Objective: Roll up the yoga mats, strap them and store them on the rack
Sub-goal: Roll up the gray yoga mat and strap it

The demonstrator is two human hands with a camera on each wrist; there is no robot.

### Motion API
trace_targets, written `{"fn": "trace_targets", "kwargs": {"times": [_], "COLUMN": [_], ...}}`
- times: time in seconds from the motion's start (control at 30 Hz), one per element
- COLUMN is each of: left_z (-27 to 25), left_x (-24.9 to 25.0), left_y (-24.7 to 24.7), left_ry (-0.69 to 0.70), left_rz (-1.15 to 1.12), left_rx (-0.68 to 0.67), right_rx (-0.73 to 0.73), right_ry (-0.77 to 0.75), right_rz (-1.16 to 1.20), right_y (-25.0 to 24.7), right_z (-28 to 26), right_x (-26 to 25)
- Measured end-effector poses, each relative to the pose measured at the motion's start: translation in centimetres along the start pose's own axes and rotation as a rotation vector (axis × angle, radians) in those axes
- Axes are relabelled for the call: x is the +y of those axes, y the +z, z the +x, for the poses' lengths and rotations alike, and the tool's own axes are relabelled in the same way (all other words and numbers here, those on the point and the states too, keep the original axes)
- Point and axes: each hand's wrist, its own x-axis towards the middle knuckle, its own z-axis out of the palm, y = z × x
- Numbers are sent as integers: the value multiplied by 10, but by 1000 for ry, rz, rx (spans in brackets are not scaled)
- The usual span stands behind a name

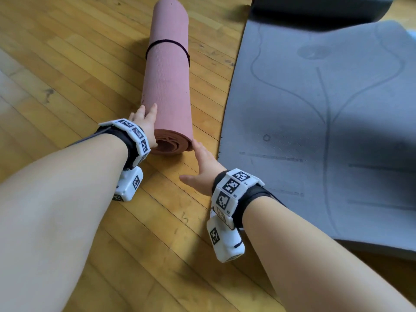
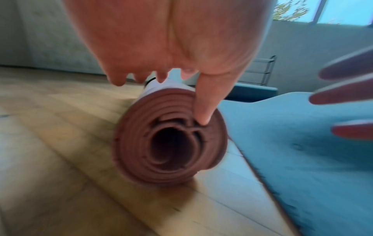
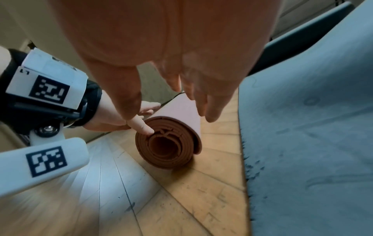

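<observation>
A pink yoga mat [image 1: 167, 86] lies rolled up on the wooden floor, with a thin black strap [image 1: 167, 41] around its far half. My left hand [image 1: 146, 122] rests on the near end, fingers laid along the roll's upper left side. Its thumb [image 2: 203, 111] presses on the spiral end face [image 2: 169, 143]. My right hand [image 1: 200, 163] reaches in from the right with straight, spread fingers [image 3: 210, 103]. Its fingertips are at the right rim of the near end and hold nothing. A grey yoga mat [image 1: 315, 131] lies unrolled just right of the roll.
A metal rack [image 2: 262, 70] stands by the far wall beyond the mats. A dark bulky object [image 1: 315, 7] lies at the grey mat's far end. Bare wooden floor [image 1: 67, 64] stretches to the left of the pink roll.
</observation>
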Motion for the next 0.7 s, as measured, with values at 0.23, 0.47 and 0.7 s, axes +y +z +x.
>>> {"fn": "trace_targets", "kwargs": {"times": [0.23,0.47,0.7], "left_z": [-84,-195,-258], "left_x": [80,174,216], "left_y": [2,29,44], "left_ry": [212,487,537], "left_rz": [75,103,311], "left_rx": [-3,-18,-58], "right_rx": [74,182,261], "right_ry": [80,358,578], "right_rz": [-173,-455,-408], "right_y": [-51,-80,-82], "right_z": [-104,-264,-362], "right_x": [23,101,165]}}
